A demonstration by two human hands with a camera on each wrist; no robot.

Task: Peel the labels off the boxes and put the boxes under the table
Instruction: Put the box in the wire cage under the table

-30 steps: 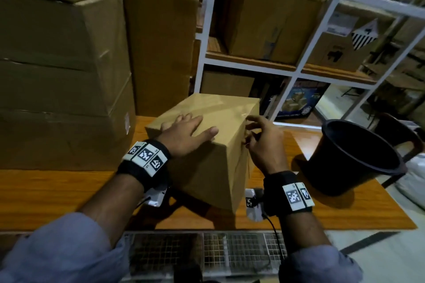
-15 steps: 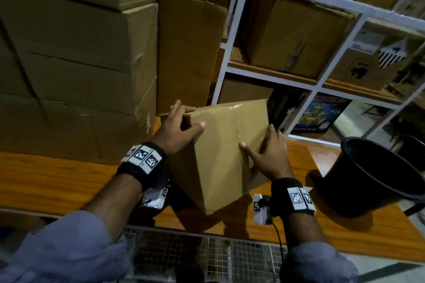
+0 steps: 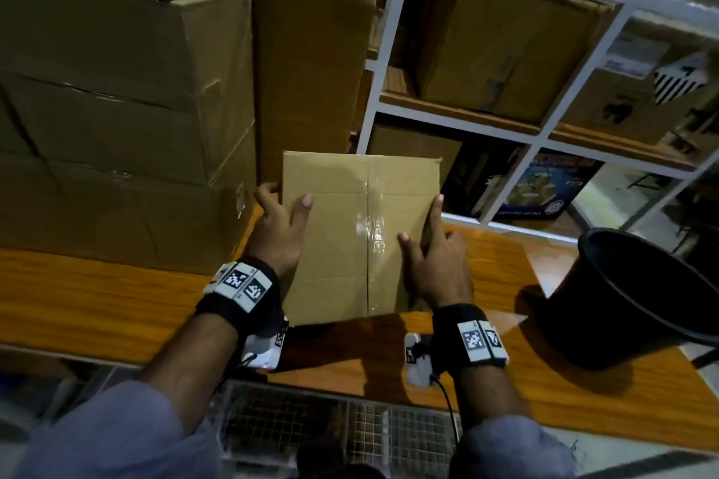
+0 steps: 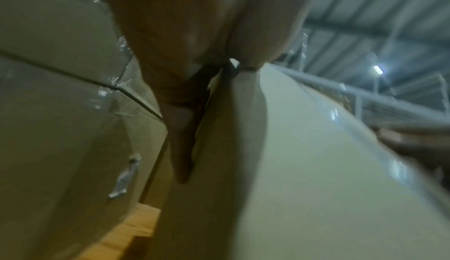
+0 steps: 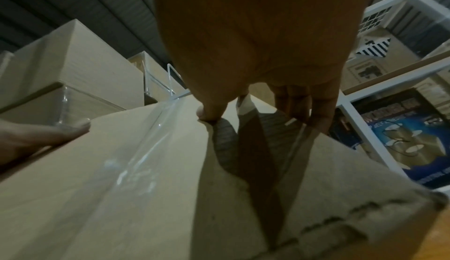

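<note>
A plain cardboard box (image 3: pixel 350 245) stands tilted up on the wooden table (image 3: pixel 97 303), its taped seam facing me. My left hand (image 3: pixel 286 206) grips its left edge, thumb on the front face and fingers round the side. My right hand (image 3: pixel 426 229) grips the right edge the same way. The left wrist view shows my fingers (image 4: pixel 181 148) flat along the box's side (image 4: pixel 304 168). The right wrist view shows my thumb (image 5: pixel 209 110) pressing the box's taped face (image 5: pixel 121 187). I see no label on the faces that show.
A stack of large cartons (image 3: pixel 116 109) fills the table's left and back. A black bucket (image 3: pixel 642 292) stands tilted at the right. A white shelf rack (image 3: pixel 389 51) with more cartons rises behind. Wire mesh (image 3: pixel 311 424) lies below the table's near edge.
The box has been turned from lying at an angle until its taped face points at me. Both hands shifted from its top to its left and right edges.
</note>
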